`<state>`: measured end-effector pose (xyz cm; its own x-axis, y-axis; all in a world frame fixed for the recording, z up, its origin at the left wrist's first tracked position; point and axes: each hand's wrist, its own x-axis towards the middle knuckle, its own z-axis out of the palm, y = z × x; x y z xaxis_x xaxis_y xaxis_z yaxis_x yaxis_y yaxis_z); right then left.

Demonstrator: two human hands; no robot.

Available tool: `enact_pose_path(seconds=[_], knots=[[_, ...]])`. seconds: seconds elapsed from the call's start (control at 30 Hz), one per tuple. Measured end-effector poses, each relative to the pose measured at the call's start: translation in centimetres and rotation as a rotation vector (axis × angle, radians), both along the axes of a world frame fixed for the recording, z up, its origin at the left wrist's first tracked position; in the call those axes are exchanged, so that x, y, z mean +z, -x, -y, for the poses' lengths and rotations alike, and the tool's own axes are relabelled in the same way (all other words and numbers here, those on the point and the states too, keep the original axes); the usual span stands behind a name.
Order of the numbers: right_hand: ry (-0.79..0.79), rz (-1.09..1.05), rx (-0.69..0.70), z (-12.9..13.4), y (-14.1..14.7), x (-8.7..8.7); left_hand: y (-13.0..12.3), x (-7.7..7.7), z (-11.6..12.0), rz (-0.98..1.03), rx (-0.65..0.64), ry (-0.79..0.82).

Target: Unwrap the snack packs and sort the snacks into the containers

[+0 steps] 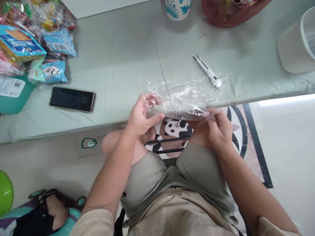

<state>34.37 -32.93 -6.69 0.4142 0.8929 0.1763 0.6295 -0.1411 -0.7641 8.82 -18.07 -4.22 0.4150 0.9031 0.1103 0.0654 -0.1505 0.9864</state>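
A crinkled, clear plastic bag (182,98) stretches between my two hands at the table's front edge. My right hand (221,127) pinches its lower right corner between thumb and fingers. At the bag's left end, my left hand (141,114) has its thumb stretched out and apart from its curled fingers. The fingertips touch the plastic and partly show through it. A white utility knife (206,70) lies on the table just behind the bag, its lower end by the film's right edge.
On the pale green tablecloth (118,65) lie a phone (72,99) and a heap of packaged snacks (54,42). A patterned paper cup (178,8), a dark red bowl (228,14) and a white bin (292,46) stand toward the back and right. A child's leg (57,211) shows at lower left.
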Motion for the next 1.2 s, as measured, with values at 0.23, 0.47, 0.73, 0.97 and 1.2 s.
enact_pose_path(seconds=[0.23,0.47,0.73,0.97,1.2], knots=[[-0.067,0.158,0.091,0.1,0.9,0.0,-1.0,0.3,-0.3,-0.108,0.078,-0.053],[-0.172,-0.149,-0.219,-0.5,0.7,1.0,-0.8,1.5,-0.7,-0.202,0.155,-0.189],[-0.227,-0.346,-0.336,-2.7,0.5,3.1,-1.1,1.1,-0.7,-0.073,0.171,0.01],[-0.219,-0.432,-0.363,-3.9,-0.6,3.8,-1.2,1.2,-1.2,0.162,0.263,0.109],[-0.195,-0.346,-0.387,-4.1,-1.0,3.8,-0.8,0.9,-1.4,0.087,0.365,0.024]])
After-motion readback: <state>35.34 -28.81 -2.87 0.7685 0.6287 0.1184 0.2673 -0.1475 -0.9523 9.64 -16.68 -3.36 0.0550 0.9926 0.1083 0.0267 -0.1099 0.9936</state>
